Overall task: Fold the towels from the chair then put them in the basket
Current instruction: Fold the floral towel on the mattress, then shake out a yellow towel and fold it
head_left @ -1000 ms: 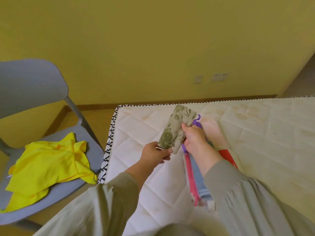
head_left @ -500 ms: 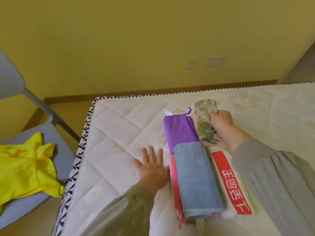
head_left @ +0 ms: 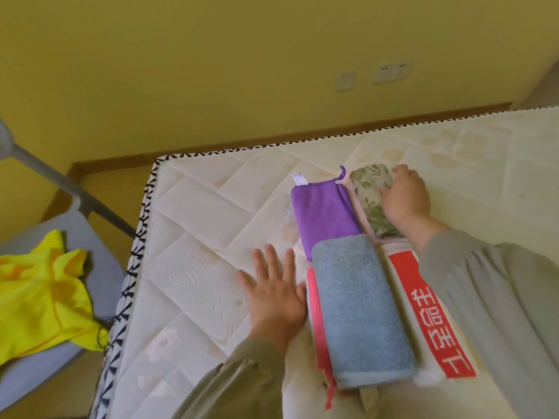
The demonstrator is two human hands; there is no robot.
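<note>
A folded floral grey-green towel [head_left: 370,189] lies on the mattress [head_left: 196,237] beside a folded purple towel [head_left: 323,216]. My right hand [head_left: 405,201] lies over the floral towel with thumb and fingers curled around it. Nearer to me sit a folded blue towel [head_left: 360,309], a pink towel's edge [head_left: 317,322] under it, and a white towel with a red printed stripe [head_left: 423,313]. My left hand [head_left: 275,294] rests flat on the mattress, fingers spread, touching the blue towel's left side. A crumpled yellow towel [head_left: 39,297] lies on the grey chair [head_left: 18,379] at left. No basket is in view.
The mattress edge with black zigzag trim [head_left: 133,267] runs close to the chair. A yellow wall with sockets [head_left: 390,72] stands behind, and a strip of wooden floor [head_left: 106,186] shows between wall and mattress.
A second ago both hands held the floral towel up in the air. Since then my right hand has laid it beside the purple towel, and my left hand has gone flat onto the mattress.
</note>
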